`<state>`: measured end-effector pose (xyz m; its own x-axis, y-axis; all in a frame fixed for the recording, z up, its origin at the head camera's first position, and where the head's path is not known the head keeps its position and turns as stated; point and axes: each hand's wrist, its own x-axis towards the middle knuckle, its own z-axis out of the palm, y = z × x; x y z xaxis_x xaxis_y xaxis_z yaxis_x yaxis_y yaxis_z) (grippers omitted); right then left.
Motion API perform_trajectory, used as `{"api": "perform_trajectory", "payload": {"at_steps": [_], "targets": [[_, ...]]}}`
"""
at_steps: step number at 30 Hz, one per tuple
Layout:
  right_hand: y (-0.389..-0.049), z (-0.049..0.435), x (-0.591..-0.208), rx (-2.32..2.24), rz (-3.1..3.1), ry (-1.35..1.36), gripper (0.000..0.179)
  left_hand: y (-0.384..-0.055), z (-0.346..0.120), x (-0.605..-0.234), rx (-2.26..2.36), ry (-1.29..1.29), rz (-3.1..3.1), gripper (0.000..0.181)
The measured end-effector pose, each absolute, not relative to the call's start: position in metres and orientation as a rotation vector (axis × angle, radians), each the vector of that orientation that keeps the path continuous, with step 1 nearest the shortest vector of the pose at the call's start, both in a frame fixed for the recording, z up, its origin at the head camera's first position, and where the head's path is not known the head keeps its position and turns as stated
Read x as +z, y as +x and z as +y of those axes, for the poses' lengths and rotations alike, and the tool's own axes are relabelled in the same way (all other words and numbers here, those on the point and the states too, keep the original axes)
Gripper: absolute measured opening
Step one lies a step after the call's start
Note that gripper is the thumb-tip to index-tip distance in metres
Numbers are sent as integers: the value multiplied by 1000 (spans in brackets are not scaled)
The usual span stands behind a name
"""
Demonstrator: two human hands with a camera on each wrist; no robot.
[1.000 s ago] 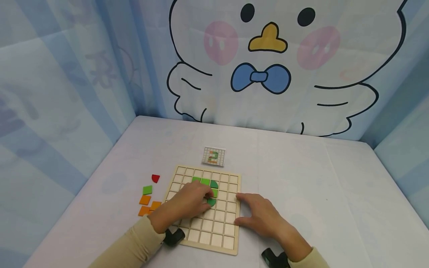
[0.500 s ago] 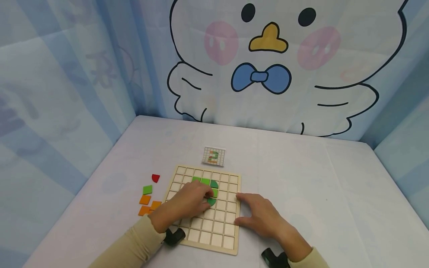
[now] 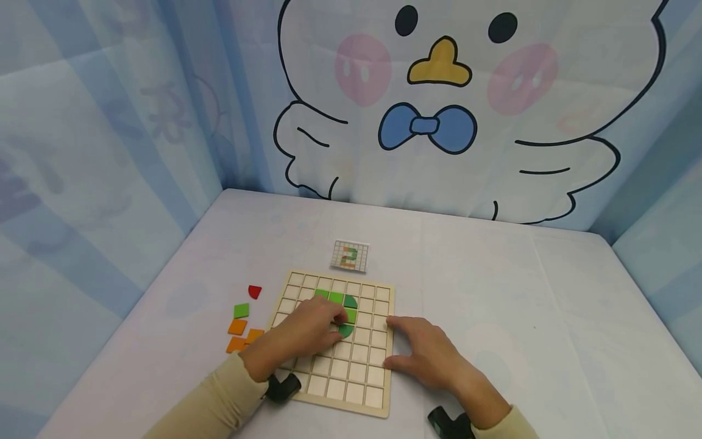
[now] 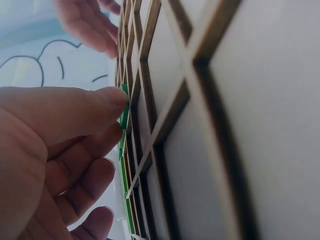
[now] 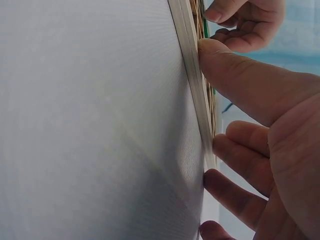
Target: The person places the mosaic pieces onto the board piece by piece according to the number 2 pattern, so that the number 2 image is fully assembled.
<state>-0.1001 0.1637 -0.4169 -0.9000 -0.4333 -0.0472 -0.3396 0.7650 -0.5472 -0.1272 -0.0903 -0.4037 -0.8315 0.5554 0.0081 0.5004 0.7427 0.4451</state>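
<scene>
A wooden grid board (image 3: 362, 366) lies on the table. My left hand (image 3: 312, 326) is over its middle, thumb and index finger pinching a dark green rounded tile (image 3: 346, 330) at a cell; in the left wrist view the thumb tip lies against that tile (image 4: 124, 107). Light green square tiles (image 3: 336, 297) and another dark green rounded tile (image 3: 350, 302) sit in cells farther up, partly behind the fingers. My right hand (image 3: 430, 353) rests at the board's right edge, thumb and fingers extended; in the right wrist view its thumb (image 5: 235, 75) touches the rim.
Left of the board lie a red rounded tile (image 3: 255, 292), a light green square tile (image 3: 241, 311) and several orange square tiles (image 3: 237, 327). A small pattern card (image 3: 350, 256) lies beyond the board. Black wrist devices (image 3: 283, 388) hang under both wrists. A printed curtain (image 3: 428, 171) stands behind the table.
The left hand has shifted very slightly, its fingertips drawing a little to the left. The right hand, the board and the loose tiles stay where they were.
</scene>
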Motion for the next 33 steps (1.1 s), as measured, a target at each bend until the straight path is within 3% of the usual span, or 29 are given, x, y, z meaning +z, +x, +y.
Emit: {"api": "perform_trajectory", "payload": {"at_steps": [13, 27, 33], "targets": [[-100, 164, -417, -828, 2791, -621, 69, -130, -90, -408, 640, 858, 2824, 12], [-100, 163, -417, -828, 2794, -606, 69, -133, -122, -393, 1023, 601, 2632, 47], [-100, 164, -417, -832, 2787, -612, 69, -130, -139, -387, 1052, 516, 2679, 52]]}}
